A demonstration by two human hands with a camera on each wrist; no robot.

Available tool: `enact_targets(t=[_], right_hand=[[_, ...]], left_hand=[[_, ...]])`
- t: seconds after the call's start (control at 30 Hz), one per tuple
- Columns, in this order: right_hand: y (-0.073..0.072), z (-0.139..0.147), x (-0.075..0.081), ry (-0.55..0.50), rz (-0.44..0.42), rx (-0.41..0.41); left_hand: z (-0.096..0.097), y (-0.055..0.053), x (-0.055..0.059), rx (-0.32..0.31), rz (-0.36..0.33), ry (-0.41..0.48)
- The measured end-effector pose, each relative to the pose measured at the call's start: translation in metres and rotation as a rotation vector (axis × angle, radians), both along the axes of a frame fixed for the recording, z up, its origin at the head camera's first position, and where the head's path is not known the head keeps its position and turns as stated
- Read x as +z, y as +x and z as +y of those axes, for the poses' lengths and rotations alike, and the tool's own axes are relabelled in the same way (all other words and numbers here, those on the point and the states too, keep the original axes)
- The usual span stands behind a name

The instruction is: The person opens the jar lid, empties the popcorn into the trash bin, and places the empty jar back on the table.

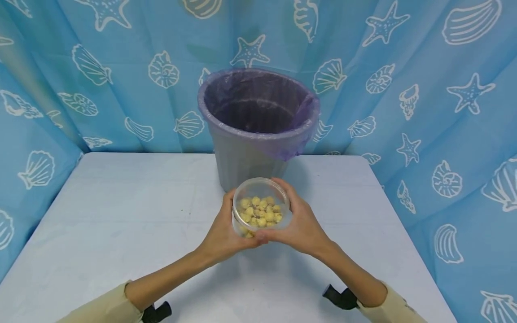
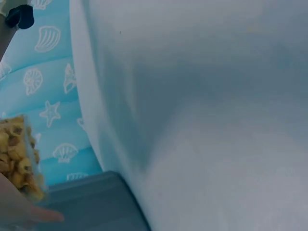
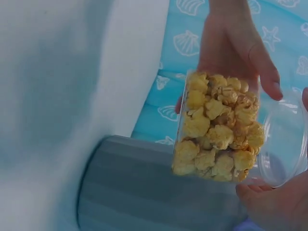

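Blue shell-print curtain (image 1: 161,112) rises behind and beside the white tabletop (image 1: 133,202). Your left hand (image 1: 226,231) and right hand (image 1: 303,224) are curled round one clear container (image 1: 260,190), one from each side, raised over the tabletop with yellow popcorn (image 1: 260,213) inside. Whether its top is covered, these views don't settle. If it's uncovered, a sharp tilt could scatter pieces; uneven squeezing on the smooth wall could let it slip. Just beyond stands the grey bin (image 1: 242,159), with purple liner (image 1: 308,123) folded over its rim.

White table (image 1: 121,215), grey bin (image 1: 246,159) standing on it
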State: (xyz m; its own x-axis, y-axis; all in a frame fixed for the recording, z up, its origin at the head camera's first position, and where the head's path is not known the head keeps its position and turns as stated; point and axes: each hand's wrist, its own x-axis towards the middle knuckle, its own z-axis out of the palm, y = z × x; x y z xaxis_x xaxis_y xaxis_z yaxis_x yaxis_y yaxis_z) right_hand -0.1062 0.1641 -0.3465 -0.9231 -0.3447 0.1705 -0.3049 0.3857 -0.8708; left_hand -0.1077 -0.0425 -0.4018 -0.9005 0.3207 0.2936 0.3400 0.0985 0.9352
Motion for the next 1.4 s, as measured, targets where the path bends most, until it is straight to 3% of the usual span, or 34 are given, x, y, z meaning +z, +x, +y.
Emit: enact_targets(t=[0.1, 0.27, 0.5, 0.63, 0.73, 0.9, 1.13, 1.3, 1.4], right_hand=[[-0.002, 0.005, 0.003, -0.027, 0.009, 0.034], [-0.005, 0.012, 0.007, -0.068, 0.010, 0.107], [-0.014, 0.029, 0.016, -0.089, -0.005, 0.309], [-0.019, 0.037, 0.018, -0.094, 0.055, 0.358], [-0.017, 0.037, 0.018, -0.091, 0.136, 0.306], [-0.005, 0.027, 0.020, -0.057, 0.191, 0.122], [0.002, 0.011, 0.016, -0.009, 0.111, -0.040], [0.002, 0.009, 0.015, -0.025, 0.037, -0.083], [0.000, 0.010, 0.016, -0.042, -0.009, -0.061]], left_hand=[[0.004, -0.001, -0.001, -0.033, 0.004, 0.033], [0.005, -0.003, 0.003, -0.056, 0.022, 0.014], [0.001, -0.004, 0.014, -0.208, -0.039, 0.035], [0.002, -0.005, 0.019, -0.229, -0.036, 0.022], [0.004, -0.007, 0.022, -0.179, -0.019, 0.023], [0.011, -0.012, 0.024, -0.056, -0.011, 0.043], [0.017, -0.012, 0.020, -0.020, -0.002, 0.081], [0.018, -0.011, 0.017, -0.021, 0.020, 0.066], [0.018, -0.012, 0.018, -0.031, 0.006, 0.053]])
